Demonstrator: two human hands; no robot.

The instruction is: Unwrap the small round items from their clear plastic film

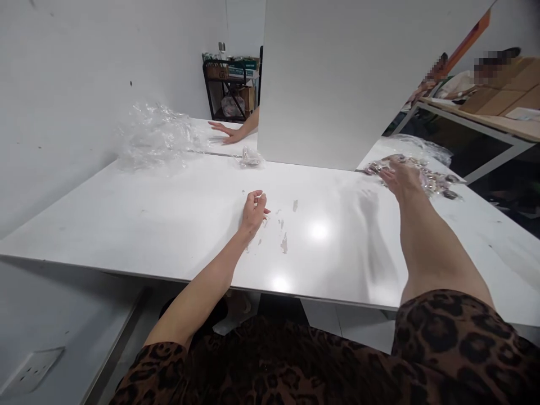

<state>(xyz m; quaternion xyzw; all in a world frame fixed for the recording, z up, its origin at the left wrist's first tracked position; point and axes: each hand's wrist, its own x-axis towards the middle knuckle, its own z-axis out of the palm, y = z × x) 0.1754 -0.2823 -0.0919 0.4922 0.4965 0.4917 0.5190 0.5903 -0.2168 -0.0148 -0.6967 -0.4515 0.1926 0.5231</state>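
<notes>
Small brownish-pink pieces in clear plastic [441, 184], right of the tall white panel [324, 84], look light, slippery; pinch wrapper edges. Left hand [254, 212] half-curled, right hand [404, 175] over them: closure I cannot tell.

- Left forearm [206, 287]: bare, extends from near left toward the middle.
- Left hand [253, 212]: near the centre, fingers bent loosely inward.
- Right forearm [434, 242]: bare, stretched from near right to far right, reaching farther than the left.
- Right hand [405, 176]: at far right, fingers pointing left; outline blurred, grip not determinable.
</notes>
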